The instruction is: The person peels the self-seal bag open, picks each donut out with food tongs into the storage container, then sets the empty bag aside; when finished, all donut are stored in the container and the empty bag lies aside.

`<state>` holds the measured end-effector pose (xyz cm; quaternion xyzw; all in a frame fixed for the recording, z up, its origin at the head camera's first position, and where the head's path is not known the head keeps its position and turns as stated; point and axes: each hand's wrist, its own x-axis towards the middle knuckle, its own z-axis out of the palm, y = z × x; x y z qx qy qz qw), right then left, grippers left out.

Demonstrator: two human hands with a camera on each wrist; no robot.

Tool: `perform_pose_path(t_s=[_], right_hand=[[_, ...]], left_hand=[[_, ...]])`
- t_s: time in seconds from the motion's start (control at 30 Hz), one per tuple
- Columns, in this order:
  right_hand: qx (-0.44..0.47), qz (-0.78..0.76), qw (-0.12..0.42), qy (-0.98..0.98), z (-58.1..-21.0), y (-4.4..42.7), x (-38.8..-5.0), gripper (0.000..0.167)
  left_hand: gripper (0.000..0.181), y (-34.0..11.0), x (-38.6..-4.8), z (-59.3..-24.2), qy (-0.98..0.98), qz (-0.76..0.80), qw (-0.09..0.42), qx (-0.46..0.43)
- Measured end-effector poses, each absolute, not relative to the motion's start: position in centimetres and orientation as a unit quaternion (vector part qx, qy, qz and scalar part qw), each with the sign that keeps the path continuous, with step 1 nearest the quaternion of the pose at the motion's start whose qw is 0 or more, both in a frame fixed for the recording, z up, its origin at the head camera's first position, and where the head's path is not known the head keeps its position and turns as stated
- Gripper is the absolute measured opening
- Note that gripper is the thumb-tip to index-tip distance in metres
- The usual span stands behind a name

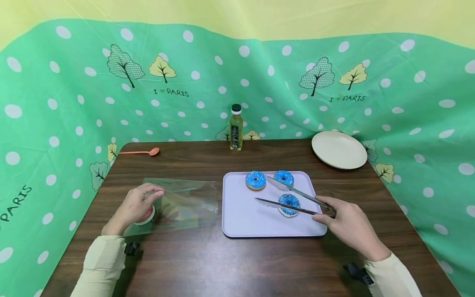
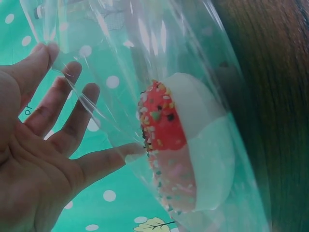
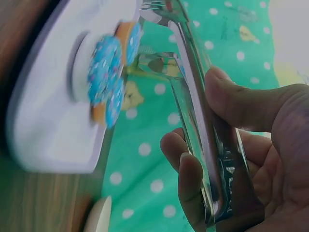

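My left hand [image 1: 135, 206] pinches the edge of a clear plastic bag [image 1: 189, 204] at the table's left side. A donut [image 2: 169, 150] with red icing, sprinkles and a white base lies in the bag; in the head view the hand partly covers it. My right hand [image 1: 350, 222] holds metal tongs [image 1: 297, 192], their arms spread over the pale tray [image 1: 252, 222]. On that tray are three blue-iced donuts: one back left [image 1: 255, 180], one back right [image 1: 284, 178] and one in front [image 1: 289, 204]. The tongs pass above the front donut and grip nothing.
At the table's back stands a bottle [image 1: 236, 128] of yellowish liquid with a black cap. An orange spoon [image 1: 142, 152] lies at the back left. A cream plate [image 1: 339, 150] sits at the back right. A green dotted cloth [image 1: 208, 66] hangs behind the table.
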<state>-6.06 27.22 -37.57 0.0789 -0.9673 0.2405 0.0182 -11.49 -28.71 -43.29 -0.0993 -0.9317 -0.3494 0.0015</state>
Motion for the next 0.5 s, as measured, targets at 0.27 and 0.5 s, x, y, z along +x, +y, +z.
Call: perform_pose_path(t_s=[0.27,0.5], right_hand=[[0.145,0.243,0.044,-0.958,-38.2,23.1,-8.3,0.046],[0.184,0.263,0.041,-0.946,-38.7,19.0,-9.7,0.041]], left_hand=[[0.033,-28.8,-11.5,-43.4,-0.933,-0.347,0.006,-0.100],[0.035,-28.8,-11.5,-43.3,-0.931,-0.353,-0.001,-0.098]])
